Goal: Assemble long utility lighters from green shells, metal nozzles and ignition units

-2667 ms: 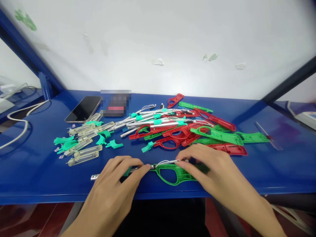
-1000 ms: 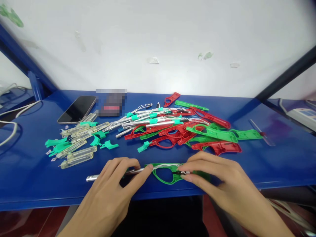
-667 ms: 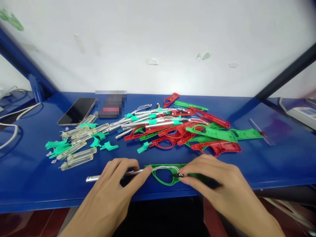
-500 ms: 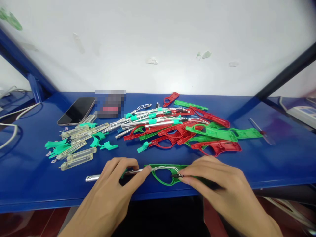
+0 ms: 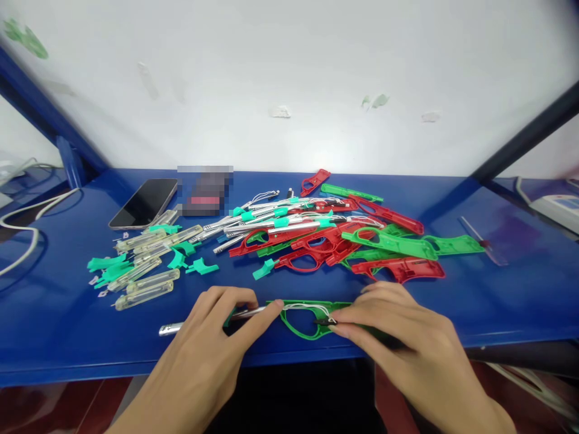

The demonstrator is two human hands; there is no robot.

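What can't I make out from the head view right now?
In the head view:
- Green shell, right end: hidden by the right hand.
- Metal tube, middle: covered by the left hand.
- Black part: too small for detail, one end hidden by the right fingertips.
- Dark item beside the phone: pixelated.
- White device: cut off by the right edge.

the tube (image 5: 170, 329) is silver with dark marks, its wires (image 5: 307, 306) white, the plug (image 5: 324, 322) black, the nearest handle (image 5: 322, 331) bright green. farther handles (image 5: 414, 268) are red or green, the clips (image 5: 202, 266) teal, the tanks (image 5: 145, 295) pale see-through yellow, the phone (image 5: 145, 204) black, the table (image 5: 488, 307) blue, the wall (image 5: 217, 72) white with green smudges (image 5: 28, 39).
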